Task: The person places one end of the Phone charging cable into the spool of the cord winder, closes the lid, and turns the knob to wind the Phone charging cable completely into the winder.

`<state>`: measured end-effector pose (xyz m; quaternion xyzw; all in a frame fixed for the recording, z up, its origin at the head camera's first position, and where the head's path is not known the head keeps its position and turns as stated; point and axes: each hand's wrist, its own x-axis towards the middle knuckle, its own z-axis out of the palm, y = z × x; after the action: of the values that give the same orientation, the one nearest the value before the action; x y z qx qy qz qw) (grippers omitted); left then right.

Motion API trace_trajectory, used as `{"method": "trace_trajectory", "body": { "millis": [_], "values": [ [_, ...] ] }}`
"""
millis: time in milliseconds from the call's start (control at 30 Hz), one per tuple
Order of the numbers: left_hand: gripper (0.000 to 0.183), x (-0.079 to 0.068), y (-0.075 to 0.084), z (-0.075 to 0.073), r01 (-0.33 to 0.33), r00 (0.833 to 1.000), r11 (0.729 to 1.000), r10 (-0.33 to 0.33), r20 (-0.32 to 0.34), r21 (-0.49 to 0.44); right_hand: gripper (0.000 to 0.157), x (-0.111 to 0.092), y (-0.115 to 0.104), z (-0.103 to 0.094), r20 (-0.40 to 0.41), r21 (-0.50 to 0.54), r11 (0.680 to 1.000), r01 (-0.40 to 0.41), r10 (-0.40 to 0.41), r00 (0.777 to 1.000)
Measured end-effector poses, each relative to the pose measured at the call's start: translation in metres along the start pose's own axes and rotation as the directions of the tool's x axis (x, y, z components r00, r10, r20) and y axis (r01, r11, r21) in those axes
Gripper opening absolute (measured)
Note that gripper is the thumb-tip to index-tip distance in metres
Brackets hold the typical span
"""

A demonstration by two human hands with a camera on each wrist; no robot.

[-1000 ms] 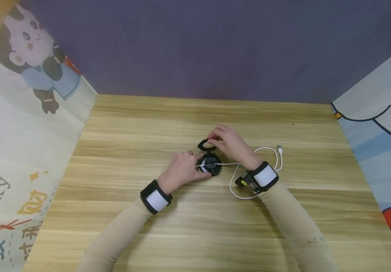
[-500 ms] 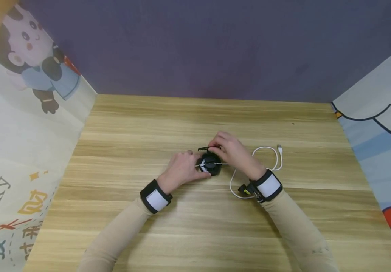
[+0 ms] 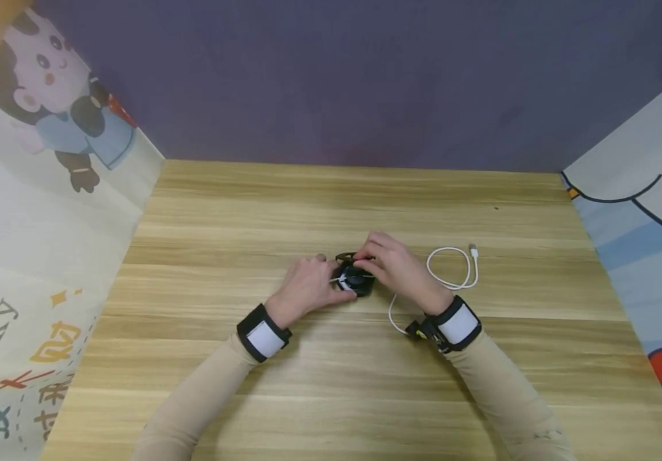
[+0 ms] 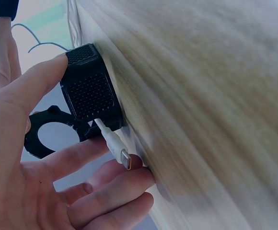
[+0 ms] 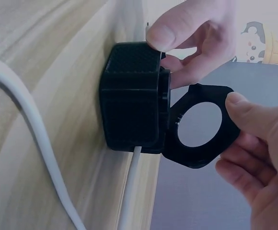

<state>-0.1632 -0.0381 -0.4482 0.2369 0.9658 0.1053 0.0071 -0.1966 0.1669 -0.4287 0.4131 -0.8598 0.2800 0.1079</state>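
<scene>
A black cable winder case [image 5: 132, 100] with a hinged ring lid [image 5: 196, 156] rests on the table between the hands. My left hand [image 3: 303, 289] grips the case from the left, its thumb and index finger on opposite sides. With thumb and fingers, my right hand [image 3: 397, 267] pinches the edge of the lid, which stands raised at an angle to the case. A white USB cable [image 5: 45, 139] passes through the case. Its USB-C plug [image 4: 112, 143] sticks out on the left side, close to my left fingers. The lid's hinge is partly hidden by the hands.
The cable's USB-A plug [image 3: 473, 252] lies on the wooden table [image 3: 331, 397] to the right, beside a loose loop of cable. A dark panel [image 3: 331, 83] stands at the table's back edge. Printed cloths hang at both sides.
My right hand has come nearer and down, swinging the lid from upright toward the case. The left hand has stayed in place on the case.
</scene>
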Motion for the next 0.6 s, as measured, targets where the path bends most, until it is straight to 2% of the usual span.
{"method": "trace_trajectory", "body": {
  "millis": [367,600],
  "values": [
    [0.069,0.001,-0.001,0.003,-0.012,1.0,1.0,0.012,-0.009,0.003,0.013,-0.007,-0.002,0.003,0.002,-0.009,0.999,0.05,-0.05,0.999],
    [0.064,0.0,-0.003,0.003,0.006,1.0,1.0,-0.006,0.0,-0.02,0.011,-0.013,-0.005,0.007,0.005,-0.052,0.993,0.104,-0.104,0.995]
  ]
}}
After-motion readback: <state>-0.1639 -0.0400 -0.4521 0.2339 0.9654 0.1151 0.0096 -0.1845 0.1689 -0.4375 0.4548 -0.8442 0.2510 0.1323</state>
